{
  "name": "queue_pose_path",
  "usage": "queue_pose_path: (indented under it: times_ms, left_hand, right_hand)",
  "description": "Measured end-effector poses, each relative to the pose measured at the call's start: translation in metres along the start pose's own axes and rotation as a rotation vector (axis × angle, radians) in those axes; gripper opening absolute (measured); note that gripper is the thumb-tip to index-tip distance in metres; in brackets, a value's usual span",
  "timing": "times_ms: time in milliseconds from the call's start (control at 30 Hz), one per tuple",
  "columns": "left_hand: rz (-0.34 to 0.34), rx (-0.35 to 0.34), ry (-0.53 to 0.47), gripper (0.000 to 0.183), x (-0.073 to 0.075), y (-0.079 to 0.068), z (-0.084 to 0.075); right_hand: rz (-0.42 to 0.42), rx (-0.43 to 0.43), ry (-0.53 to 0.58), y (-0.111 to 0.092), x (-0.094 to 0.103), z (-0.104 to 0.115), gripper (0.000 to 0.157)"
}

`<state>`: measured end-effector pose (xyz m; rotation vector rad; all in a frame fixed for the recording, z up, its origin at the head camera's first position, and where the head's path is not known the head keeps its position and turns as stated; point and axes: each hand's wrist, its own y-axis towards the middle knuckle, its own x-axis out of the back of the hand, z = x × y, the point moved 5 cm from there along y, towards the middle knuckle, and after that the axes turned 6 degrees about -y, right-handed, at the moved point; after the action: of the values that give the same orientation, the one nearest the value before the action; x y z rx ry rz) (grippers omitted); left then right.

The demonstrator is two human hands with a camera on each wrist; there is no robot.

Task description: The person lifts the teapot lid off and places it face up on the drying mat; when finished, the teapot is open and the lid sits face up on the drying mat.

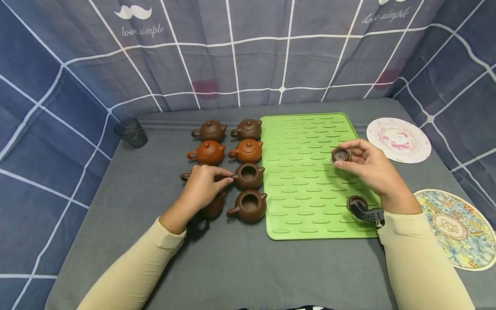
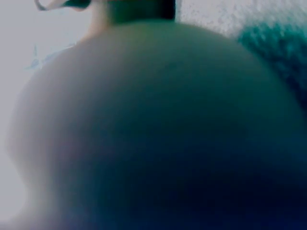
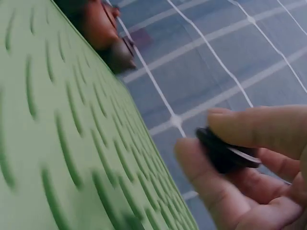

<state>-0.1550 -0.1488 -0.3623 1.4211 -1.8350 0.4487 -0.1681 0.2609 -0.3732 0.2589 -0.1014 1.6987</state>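
My left hand (image 1: 203,185) pinches the handle of a lidless dark brown teapot (image 1: 255,184). Just in front of it stands another lidless brown teapot (image 1: 251,218), its handle pointing left. Partly hidden under the left hand are a reddish-brown teapot (image 1: 214,209) and one more whose handle shows. Over the green mat (image 1: 302,172), my right hand (image 1: 368,165) holds a small brown teapot lid (image 1: 341,155) with its hollow underside up. In the right wrist view, thumb and fingers grip that lid (image 3: 225,151) by its edge. A blurred dark rounded shape (image 2: 153,105) fills the left wrist view.
Behind the left hand stand two orange-brown teapots (image 1: 211,153) and two dark brown lidded ones (image 1: 249,129). A second lid (image 1: 355,201) lies on the mat near the right wrist strap. Two round mats (image 1: 399,140) lie at right; a dark glass (image 1: 131,132) is at left.
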Motion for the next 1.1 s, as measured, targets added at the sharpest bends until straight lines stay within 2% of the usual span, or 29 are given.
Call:
queue_pose_path:
  times_ms: [100,267,567,800,1100]
  left_hand:
    - [0.003,0.002,-0.003,0.013,0.0,0.0,0.0]
    - [-0.002,0.006,-0.001,0.014,0.001,-0.002,0.0]
    - [-0.003,-0.006,0.0,0.012,0.0,-0.001,0.0]
    - [-0.002,-0.009,-0.003,0.012,0.001,-0.002,0.0]
    - [0.0,-0.007,0.003,0.012,0.001,0.0,-0.001]
  right_hand:
    - [-0.002,-0.081,-0.134,-0.005,0.015,-0.006,0.039]
    - [0.072,-0.165,-0.266,-0.009,0.024,-0.015,0.045]
    - [0.131,-0.073,-0.545,-0.009,0.023,-0.021,0.042]
    - [0.153,-0.058,-0.584,-0.01,0.021,-0.02,0.043]
    - [0.143,-0.044,-0.698,-0.009,0.026,-0.018,0.05]
